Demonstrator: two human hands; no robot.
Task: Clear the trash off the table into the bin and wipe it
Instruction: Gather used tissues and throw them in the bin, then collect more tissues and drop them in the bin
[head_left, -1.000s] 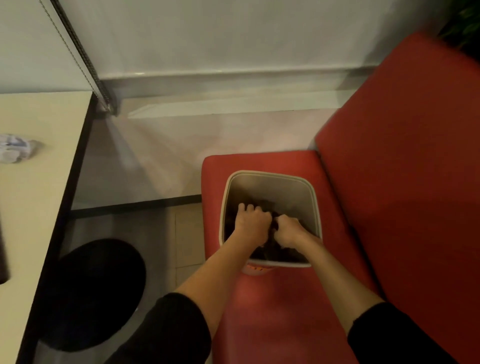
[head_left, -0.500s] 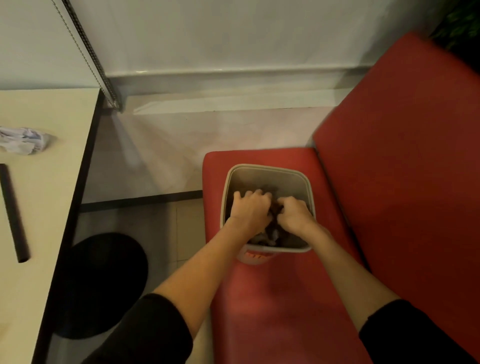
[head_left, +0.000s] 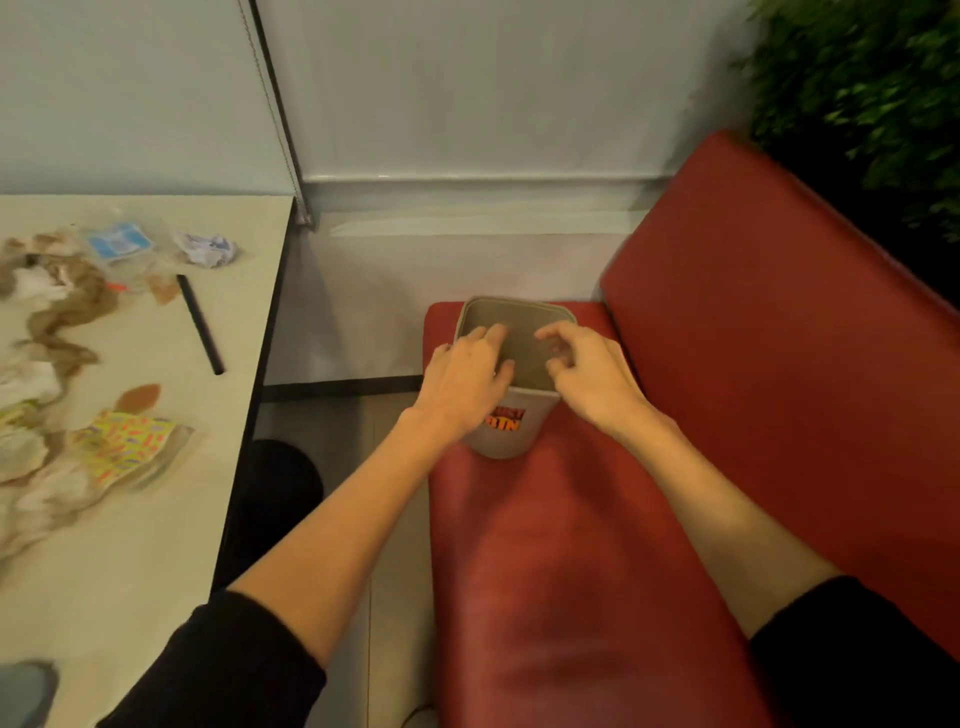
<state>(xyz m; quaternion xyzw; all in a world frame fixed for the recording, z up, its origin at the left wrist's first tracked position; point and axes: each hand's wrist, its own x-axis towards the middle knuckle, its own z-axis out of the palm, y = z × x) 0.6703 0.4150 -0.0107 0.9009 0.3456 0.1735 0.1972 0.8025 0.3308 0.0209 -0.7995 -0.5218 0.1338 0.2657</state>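
A small beige bin (head_left: 511, 434) with orange lettering stands on the red bench seat (head_left: 571, 571). My left hand (head_left: 467, 376) hovers over its left rim with loose fingers, holding nothing. My right hand (head_left: 587, 369) hovers over the right rim, fingers loosely curled and empty. On the cream table (head_left: 156, 519) at left lies trash: a crumpled paper ball (head_left: 208, 249), a blue-labelled clear wrapper (head_left: 119, 243), a black straw (head_left: 200, 325), a colourful wrapper (head_left: 130, 444), crumpled napkins (head_left: 26, 384) and brown spill stains (head_left: 137, 397).
The red bench back (head_left: 779, 338) rises at right, with a green plant (head_left: 872, 88) behind it. A white wall and a blind cord (head_left: 275, 119) are ahead. The black table base (head_left: 280, 483) sits on the floor in the gap between table and bench. A grey thing (head_left: 26, 691) lies at the table's near corner.
Both hands have come up out of the bin and now hover over its rim, empty. The view has swung left and up, bringing the littered table into sight.
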